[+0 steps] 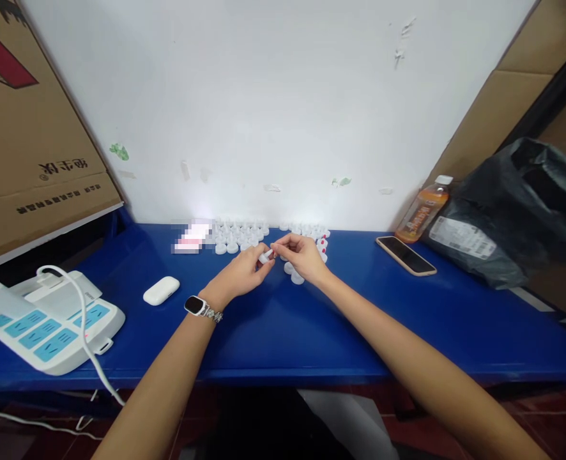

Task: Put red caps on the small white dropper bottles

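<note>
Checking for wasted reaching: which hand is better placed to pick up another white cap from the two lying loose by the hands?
Probably the right hand: the loose white caps lie just beneath it, while the left hand sits further left.

Bare blue table [283,332] lay open below the fingers [268,252]. White caps [237,236] crowded just beyond them; phone [406,255] and earbud case [161,291] sat well aside.

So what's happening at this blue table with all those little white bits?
A person sits at the blue table and pinches one small white piece between the left hand and the right hand. Behind the hands, by the wall, stand rows of small white caps, a few with red on them. A phone, a drink bottle and a white earbud case lie nearby.
</note>
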`<action>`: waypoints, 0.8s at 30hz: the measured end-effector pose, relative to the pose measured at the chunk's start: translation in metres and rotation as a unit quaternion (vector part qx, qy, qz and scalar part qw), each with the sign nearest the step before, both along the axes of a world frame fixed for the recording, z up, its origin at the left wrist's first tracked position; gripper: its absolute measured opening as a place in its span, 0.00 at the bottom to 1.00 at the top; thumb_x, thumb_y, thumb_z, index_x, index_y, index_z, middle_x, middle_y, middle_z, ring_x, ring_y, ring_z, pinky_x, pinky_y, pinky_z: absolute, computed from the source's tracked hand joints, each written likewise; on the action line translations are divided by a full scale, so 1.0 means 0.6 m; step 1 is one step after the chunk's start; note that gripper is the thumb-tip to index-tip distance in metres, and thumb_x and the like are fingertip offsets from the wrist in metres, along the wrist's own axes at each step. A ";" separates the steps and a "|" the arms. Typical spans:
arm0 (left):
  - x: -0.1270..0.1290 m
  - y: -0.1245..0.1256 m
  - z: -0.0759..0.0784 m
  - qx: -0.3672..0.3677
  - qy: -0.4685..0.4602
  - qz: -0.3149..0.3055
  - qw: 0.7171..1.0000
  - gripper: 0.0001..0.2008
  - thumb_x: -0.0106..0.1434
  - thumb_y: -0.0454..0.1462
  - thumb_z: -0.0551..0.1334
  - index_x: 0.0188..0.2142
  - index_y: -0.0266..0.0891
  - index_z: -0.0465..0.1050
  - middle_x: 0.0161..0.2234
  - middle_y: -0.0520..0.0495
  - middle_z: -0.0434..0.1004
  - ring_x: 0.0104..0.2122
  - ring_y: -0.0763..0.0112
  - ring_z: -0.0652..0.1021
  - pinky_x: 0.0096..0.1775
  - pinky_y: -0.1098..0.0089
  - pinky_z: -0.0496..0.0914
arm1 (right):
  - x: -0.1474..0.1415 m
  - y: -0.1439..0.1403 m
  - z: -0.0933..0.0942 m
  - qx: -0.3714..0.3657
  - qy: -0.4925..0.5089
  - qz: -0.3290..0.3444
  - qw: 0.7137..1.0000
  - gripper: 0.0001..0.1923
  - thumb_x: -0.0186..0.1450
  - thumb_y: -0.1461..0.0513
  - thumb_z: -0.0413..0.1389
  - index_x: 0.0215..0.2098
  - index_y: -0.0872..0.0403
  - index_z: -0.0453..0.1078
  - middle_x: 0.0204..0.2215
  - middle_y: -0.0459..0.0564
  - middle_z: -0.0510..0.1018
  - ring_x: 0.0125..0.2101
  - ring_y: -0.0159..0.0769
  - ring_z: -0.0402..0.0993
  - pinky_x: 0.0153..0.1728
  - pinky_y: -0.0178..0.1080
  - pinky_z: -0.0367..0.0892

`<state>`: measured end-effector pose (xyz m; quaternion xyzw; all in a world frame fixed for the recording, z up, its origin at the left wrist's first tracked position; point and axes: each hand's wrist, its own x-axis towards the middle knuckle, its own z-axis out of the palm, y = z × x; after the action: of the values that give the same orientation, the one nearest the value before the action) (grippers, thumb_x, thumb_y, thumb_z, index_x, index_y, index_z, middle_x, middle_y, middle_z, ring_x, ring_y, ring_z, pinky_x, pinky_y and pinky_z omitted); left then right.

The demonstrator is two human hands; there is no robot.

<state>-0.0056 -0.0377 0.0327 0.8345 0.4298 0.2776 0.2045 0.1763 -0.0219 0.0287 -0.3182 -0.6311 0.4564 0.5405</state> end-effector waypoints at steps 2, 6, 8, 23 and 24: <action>0.002 -0.002 0.000 0.018 0.006 0.003 1.000 0.12 0.70 0.46 0.54 0.42 0.41 0.68 0.31 0.50 0.73 0.27 0.68 0.72 0.30 0.68 0.63 | -0.003 -0.001 -0.002 -0.004 0.013 -0.016 1.000 0.18 0.55 0.49 0.68 0.29 0.53 0.73 0.26 0.48 0.80 0.28 0.35 0.76 0.33 0.38 0.71; 0.007 -0.004 -0.002 0.021 0.003 0.001 1.000 0.13 0.70 0.47 0.53 0.44 0.40 0.67 0.33 0.48 0.72 0.29 0.67 0.72 0.32 0.67 0.64 | -0.012 -0.010 -0.006 0.008 0.019 -0.066 0.998 0.19 0.56 0.48 0.67 0.27 0.53 0.71 0.25 0.48 0.79 0.27 0.35 0.75 0.32 0.39 0.70; 0.008 -0.004 -0.002 0.021 -0.008 0.003 1.000 0.13 0.71 0.47 0.52 0.44 0.40 0.66 0.34 0.47 0.73 0.31 0.66 0.73 0.33 0.66 0.65 | -0.015 -0.016 -0.006 0.041 -0.005 -0.095 0.995 0.18 0.59 0.47 0.64 0.27 0.52 0.72 0.26 0.48 0.79 0.27 0.35 0.73 0.32 0.39 0.69; 0.004 0.002 -0.005 0.024 -0.026 -0.017 0.999 0.07 0.63 0.36 0.58 0.41 0.41 0.64 0.30 0.53 0.69 0.28 0.70 0.71 0.32 0.69 0.63 | 0.011 -0.012 0.011 0.094 -0.178 -0.036 0.979 0.12 0.64 0.53 0.60 0.31 0.54 0.70 0.23 0.43 0.72 0.23 0.29 0.63 0.26 0.35 0.59; -0.002 0.004 -0.005 0.017 -0.026 -0.016 0.999 0.12 0.61 0.35 0.58 0.44 0.41 0.64 0.29 0.54 0.68 0.27 0.71 0.71 0.31 0.69 0.63 | 0.016 -0.011 0.011 0.093 -0.202 -0.029 0.975 0.11 0.64 0.54 0.59 0.31 0.54 0.70 0.23 0.42 0.73 0.23 0.29 0.63 0.26 0.34 0.58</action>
<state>-0.0066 -0.0356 0.0294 0.8373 0.4060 0.3027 0.2061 0.1859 -0.0284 0.0352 -0.3706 -0.7573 0.3063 0.4419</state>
